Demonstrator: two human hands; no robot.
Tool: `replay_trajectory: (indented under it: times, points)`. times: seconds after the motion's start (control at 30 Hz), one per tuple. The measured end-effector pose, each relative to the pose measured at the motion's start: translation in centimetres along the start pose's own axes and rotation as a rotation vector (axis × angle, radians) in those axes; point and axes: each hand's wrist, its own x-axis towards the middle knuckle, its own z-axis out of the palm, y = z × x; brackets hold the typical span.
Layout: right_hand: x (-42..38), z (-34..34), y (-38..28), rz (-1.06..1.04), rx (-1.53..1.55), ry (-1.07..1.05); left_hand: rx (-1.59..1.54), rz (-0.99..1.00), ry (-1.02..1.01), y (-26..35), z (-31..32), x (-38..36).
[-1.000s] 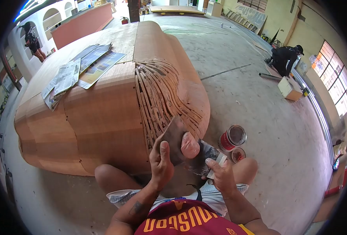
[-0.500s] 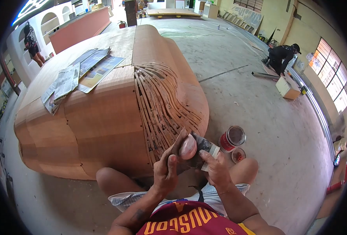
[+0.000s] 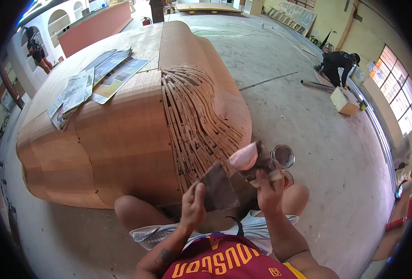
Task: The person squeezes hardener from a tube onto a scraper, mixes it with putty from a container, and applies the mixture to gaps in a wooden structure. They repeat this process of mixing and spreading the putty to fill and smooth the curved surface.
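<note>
My left hand (image 3: 194,204) is closed on a thin, dark, flat scraper sheet (image 3: 219,188), tilted with its broad face up. In my right hand (image 3: 270,193) is a putty spreader (image 3: 267,168) with a dark, smeared blade. A lump of pink putty (image 3: 244,157) clings to that blade's upper left side. The two tools are apart, with a small gap between them. Just beyond them stands the large curved wooden form (image 3: 127,149), whose near right corner is covered in narrow bent strips (image 3: 187,121) with open gaps between.
An open can (image 3: 283,156) and a smaller round container (image 3: 287,179) sit on the floor, partly behind my right hand. Newspaper sheets (image 3: 96,83) lie on the form. A person (image 3: 338,67) crouches at the right near a pale box (image 3: 344,101); another person (image 3: 37,50) stands far left.
My hands have moved apart, drawing the two tools away from each other. The pink putty has shifted right and up on the spreader, and the left sheet now lies flatter.
</note>
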Motion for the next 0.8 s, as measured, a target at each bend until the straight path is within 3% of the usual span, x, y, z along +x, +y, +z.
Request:
replay_trajectory:
  times: [0.07, 0.1, 0.13, 0.37, 0.47, 0.8]
  points:
    - [-0.3, -0.2, 0.6, -0.359, -0.278, -0.18, -0.512, -0.15, 0.025, 1.2, 0.9, 1.7]
    - [-0.6, -0.3, 1.1, -0.54, -0.412, -0.269, -0.579, -0.17, 0.017, 1.5, 1.2, 2.1]
    - [-1.0, -0.5, 2.2, -0.553, -0.412, -0.328, -0.644, -0.189, 0.008, 1.8, 1.3, 2.5]
    - [-2.4, 0.0, 2.8, -0.488, -0.743, -0.435, -0.652, -0.145, 0.034, 0.9, 1.6, 2.3]
    - [-2.3, -0.6, 3.0, -0.5, -0.763, -0.465, -0.638, -0.145, 0.079, 0.6, 1.8, 2.1]
    - [-5.8, -1.5, 5.8, -0.254, -0.666, -0.481, -0.435, -0.148, 0.207, -2.0, -0.8, 0.0]
